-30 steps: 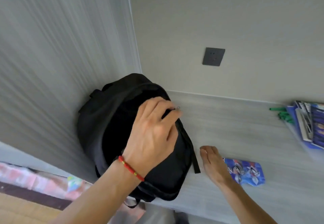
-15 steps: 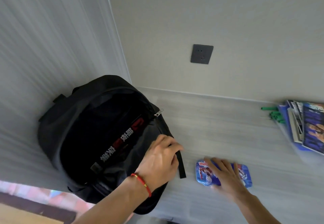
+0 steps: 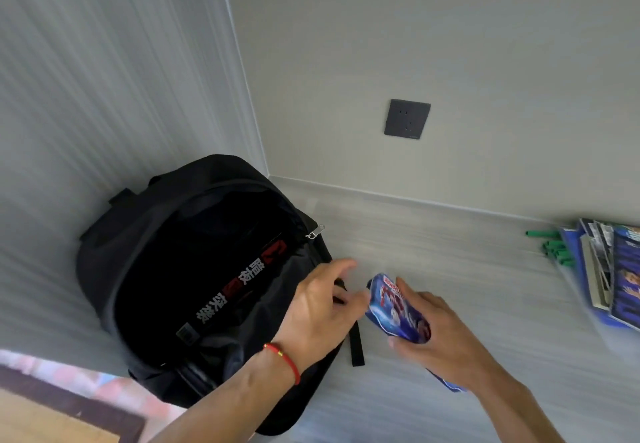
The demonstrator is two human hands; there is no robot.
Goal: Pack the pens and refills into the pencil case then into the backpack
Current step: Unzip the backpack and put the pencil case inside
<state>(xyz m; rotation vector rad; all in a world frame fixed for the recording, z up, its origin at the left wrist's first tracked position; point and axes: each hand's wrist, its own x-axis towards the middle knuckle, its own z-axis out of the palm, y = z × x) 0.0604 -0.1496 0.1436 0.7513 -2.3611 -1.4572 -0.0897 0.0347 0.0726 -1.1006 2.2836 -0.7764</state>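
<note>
One grey desk (image 3: 450, 269) fills the corner where two pale walls meet; one dark socket plate (image 3: 407, 119) sits on the back wall above it. One black backpack (image 3: 166, 269) stands at the desk's left end, leaning into the corner, its main compartment unzipped and gaping, with one printed strip of red and white characters (image 3: 239, 283) showing inside and one silver zip pull (image 3: 315, 232) hanging at the right edge of the opening. One black strap (image 3: 356, 345) trails from the bag onto the desk.

At the right edge lies one untidy stack of blue-covered booklets (image 3: 609, 269); how many are in it cannot be counted. Beside the stack, to its left, is a small cluster of green pens (image 3: 554, 252), about four or five, too blurred for a firm count.

Two bare hands are in view. The left hand (image 3: 318, 314), with one red cord bracelet (image 3: 284, 359) on its wrist, rests on the backpack's right rim, fingers (image 3: 341, 266) slightly spread, and whether they pinch the fabric cannot be told. The right hand (image 3: 436, 331) has its fingers closed around one blue printed pencil case (image 3: 394, 307), lifted off the desk and tilted, its upper end just beside the left hand and close to the bag's opening.
</note>
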